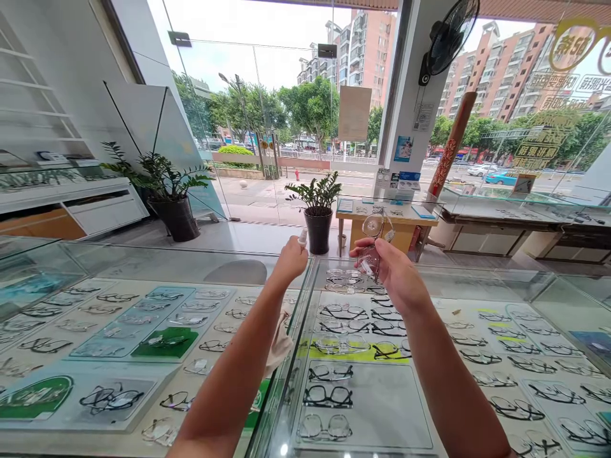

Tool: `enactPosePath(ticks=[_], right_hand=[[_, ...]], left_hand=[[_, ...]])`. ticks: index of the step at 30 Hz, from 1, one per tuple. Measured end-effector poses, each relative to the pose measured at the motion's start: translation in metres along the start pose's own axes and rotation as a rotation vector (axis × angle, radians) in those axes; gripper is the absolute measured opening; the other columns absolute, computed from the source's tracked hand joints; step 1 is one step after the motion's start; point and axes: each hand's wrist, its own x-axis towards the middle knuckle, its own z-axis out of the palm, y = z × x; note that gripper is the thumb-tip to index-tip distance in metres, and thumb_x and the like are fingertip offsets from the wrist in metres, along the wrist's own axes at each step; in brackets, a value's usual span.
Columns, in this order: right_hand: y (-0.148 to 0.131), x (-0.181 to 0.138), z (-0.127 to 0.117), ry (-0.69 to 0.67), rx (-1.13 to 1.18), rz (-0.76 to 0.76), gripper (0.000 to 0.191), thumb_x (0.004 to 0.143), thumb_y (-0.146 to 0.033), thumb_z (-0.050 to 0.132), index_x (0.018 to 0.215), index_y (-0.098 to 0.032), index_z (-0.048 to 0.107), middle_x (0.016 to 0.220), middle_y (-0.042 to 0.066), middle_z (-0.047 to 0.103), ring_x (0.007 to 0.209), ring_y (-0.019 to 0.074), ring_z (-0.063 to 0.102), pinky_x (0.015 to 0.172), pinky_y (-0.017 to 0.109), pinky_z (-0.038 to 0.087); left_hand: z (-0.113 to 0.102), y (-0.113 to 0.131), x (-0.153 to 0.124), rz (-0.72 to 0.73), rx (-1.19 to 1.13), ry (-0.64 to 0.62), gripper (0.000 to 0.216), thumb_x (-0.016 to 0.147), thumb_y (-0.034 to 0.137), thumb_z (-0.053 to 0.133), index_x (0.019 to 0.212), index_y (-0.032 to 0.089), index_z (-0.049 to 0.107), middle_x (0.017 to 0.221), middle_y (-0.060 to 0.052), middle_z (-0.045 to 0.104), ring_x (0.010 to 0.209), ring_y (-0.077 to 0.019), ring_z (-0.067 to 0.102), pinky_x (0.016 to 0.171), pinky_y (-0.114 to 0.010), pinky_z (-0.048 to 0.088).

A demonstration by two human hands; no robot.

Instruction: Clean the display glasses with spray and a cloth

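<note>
My left hand [292, 259] is stretched out over the glass counter, its fingers closed round a small spray bottle [302, 238]. Only the white nozzle shows above the fist. To the right, my right hand [400, 275] pinches a pair of eyeglasses [373, 224] held on end, one lens above the other. A white tag hangs near its frame, and droplets seem to dot the lenses. The two hands are apart, with the nozzle towards the glasses. Partly behind my left forearm, a pale cloth [280, 346] lies on the counter.
Many eyeglasses [328, 395] lie in rows inside the glass display counter [281, 407]. Beyond it stand a potted plant [318, 229], another potted plant [175, 216] and a wooden table [389, 224]. A fan [451, 35] hangs on the pillar by glass doors.
</note>
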Motion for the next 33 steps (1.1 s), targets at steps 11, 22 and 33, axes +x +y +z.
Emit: enactPosePath(ticks=[11, 22, 33], right_hand=[[-0.008, -0.005, 0.000, 0.003, -0.010, -0.001, 0.037, 0.101, -0.058, 0.066, 0.109, -0.026, 0.082, 0.108, 0.008, 0.081, 0.091, 0.0214, 0.069, 0.082, 0.038, 0.053], [-0.010, -0.008, 0.000, -0.018, -0.028, 0.005, 0.037, 0.102, -0.059, 0.065, 0.109, -0.028, 0.083, 0.111, 0.007, 0.080, 0.094, 0.0217, 0.068, 0.086, 0.039, 0.051], [-0.012, -0.008, 0.001, -0.013, -0.051, -0.002, 0.037, 0.101, -0.059, 0.065, 0.109, -0.027, 0.082, 0.110, 0.007, 0.079, 0.093, 0.0210, 0.068, 0.084, 0.038, 0.051]], left_hand=[[0.016, -0.059, 0.025, -0.167, 0.350, -0.180, 0.029, 0.081, 0.022, 0.078, 0.110, 0.022, 0.072, 0.123, -0.012, 0.081, 0.117, -0.0339, 0.075, 0.089, -0.038, 0.058], [0.018, -0.069, 0.029, -0.251, 0.450, -0.236, 0.044, 0.073, 0.027, 0.088, 0.115, 0.022, 0.072, 0.123, -0.015, 0.080, 0.111, -0.0337, 0.078, 0.077, -0.034, 0.058], [0.018, -0.072, 0.031, -0.276, 0.466, -0.259, 0.045, 0.072, 0.031, 0.090, 0.112, 0.024, 0.072, 0.120, -0.013, 0.081, 0.110, -0.0327, 0.077, 0.079, -0.034, 0.057]])
